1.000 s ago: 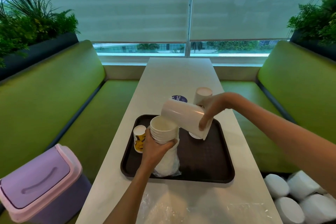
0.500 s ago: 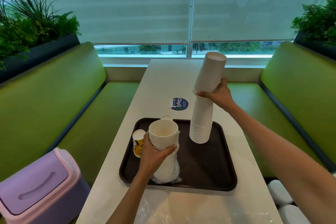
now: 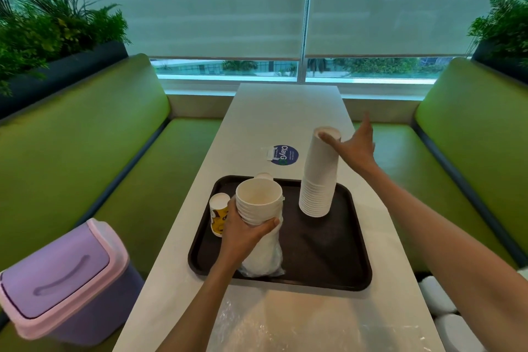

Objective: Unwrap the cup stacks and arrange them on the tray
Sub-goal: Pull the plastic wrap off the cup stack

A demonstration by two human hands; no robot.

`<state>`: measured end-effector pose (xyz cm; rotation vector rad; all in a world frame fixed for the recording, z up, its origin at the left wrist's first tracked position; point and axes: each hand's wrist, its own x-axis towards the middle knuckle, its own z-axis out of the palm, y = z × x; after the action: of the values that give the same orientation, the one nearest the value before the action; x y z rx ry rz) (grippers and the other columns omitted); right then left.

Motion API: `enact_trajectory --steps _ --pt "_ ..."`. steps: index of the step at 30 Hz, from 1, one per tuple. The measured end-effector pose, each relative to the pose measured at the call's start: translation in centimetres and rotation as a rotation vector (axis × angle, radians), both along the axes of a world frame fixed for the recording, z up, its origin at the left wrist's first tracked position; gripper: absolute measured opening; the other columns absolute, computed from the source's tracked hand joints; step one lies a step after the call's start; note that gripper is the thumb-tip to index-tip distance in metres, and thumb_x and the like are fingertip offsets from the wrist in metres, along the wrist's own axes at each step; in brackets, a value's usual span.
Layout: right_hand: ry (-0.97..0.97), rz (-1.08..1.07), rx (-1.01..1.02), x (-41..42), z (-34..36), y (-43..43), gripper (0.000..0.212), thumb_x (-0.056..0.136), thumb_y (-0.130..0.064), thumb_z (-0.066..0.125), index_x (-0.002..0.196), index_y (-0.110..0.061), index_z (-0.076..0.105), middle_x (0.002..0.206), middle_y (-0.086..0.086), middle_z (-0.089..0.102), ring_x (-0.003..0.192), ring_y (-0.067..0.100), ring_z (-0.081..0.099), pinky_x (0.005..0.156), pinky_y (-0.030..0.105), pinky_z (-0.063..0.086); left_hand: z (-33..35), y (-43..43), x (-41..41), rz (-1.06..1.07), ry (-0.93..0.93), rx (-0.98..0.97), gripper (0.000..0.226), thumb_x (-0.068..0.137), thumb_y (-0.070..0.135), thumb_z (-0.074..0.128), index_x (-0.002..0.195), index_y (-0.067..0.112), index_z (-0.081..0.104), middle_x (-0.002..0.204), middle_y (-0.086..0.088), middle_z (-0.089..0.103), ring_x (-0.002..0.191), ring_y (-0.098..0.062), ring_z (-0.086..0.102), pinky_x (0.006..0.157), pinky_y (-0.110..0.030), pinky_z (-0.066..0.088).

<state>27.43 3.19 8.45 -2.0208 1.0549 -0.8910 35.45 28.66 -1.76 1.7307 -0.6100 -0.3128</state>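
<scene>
Left hand (image 3: 245, 234) is curled round the rims of the half-unwrapped cup stack (image 3: 258, 203), which stands upright, mouth up, by the tray's (image 3: 328, 254) near edge, left of middle, with plastic (image 3: 265, 260) bunched round its lower half. Right hand (image 3: 354, 148) is spread, fingertips touching the top of the tall upside-down stack (image 3: 318, 180) at the far right. The bare tray between them looks like room to work, I reckon.

Left hand (image 3: 243, 234) around wrapped cup stack (image 3: 258, 204), straight-fingered right hand (image 3: 354, 148) at inverted stack (image 3: 318, 180) on tray (image 3: 343, 266)

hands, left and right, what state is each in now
Left hand: grips the part-wrapped cup stack.
Right hand: open, one fingertip at the top of the tall cup stack.
</scene>
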Motion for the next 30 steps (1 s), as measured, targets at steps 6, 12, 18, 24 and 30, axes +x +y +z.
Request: enact_trajectory --steps 6,12,18,24,30 --pt "-0.031 0.284 -0.372 1.1 3.2 3.3 0.078 0.075 -0.053 0.071 0.137 -0.012 0.045 0.144 0.013 0.041 0.135 0.027 0.036 0.112 0.042 0.03 0.1 -0.2 -0.1 -0.01 0.013 0.007 0.091 0.062 0.027 0.087 0.135 0.018 0.034 0.126 0.004 0.05 0.113 -0.012 0.05 0.087 -0.019 0.044" --pt "0.564 0.791 0.024 3.8 3.0 8.8 0.081 0.075 -0.056 0.071 0.141 -0.02 0.041 0.141 0.006 0.048 0.126 0.02 0.048 0.106 0.033 0.038 0.3 -0.2 0.2 -0.042 0.035 -0.004 0.092 0.062 0.025 0.087 0.136 0.018 0.033 0.127 0.005 0.05 0.114 -0.011 0.05 0.075 -0.007 0.046" --pt "0.76 0.84 0.005 5.5 1.4 10.7 0.082 0.073 -0.057 0.073 0.139 -0.019 0.045 0.139 0.004 0.049 0.126 0.022 0.047 0.101 0.033 0.039 0.3 -0.2 0.3 -0.058 0.03 0.008 0.099 0.061 0.027 0.088 0.14 0.019 0.03 0.13 0.007 0.047 0.117 -0.009 0.047 0.088 -0.01 0.043" --pt "0.585 0.823 0.169 4.6 0.9 11.0 0.084 0.073 -0.062 0.066 0.142 -0.02 0.042 0.136 0.006 0.052 0.125 0.023 0.049 0.102 0.034 0.04 0.0 0.0 -0.2 -0.022 0.016 -0.006 0.096 0.062 0.025 0.088 0.138 0.025 0.028 0.126 0.012 0.045 0.114 -0.005 0.046 0.088 -0.012 0.042" --pt "-0.062 0.607 0.52 0.8 -5.0 14.8 0.057 0.096 -0.051 0.03 0.143 -0.021 0.04 0.147 -0.001 0.042 0.13 0.011 0.041 0.107 0.026 0.03 -0.7 1.4 -0.7 -0.086 0.096 -0.038 0.113 0.045 0.069 0.078 0.139 0.032 0.029 0.132 0.013 0.048 0.119 -0.005 0.049 0.09 -0.014 0.045"
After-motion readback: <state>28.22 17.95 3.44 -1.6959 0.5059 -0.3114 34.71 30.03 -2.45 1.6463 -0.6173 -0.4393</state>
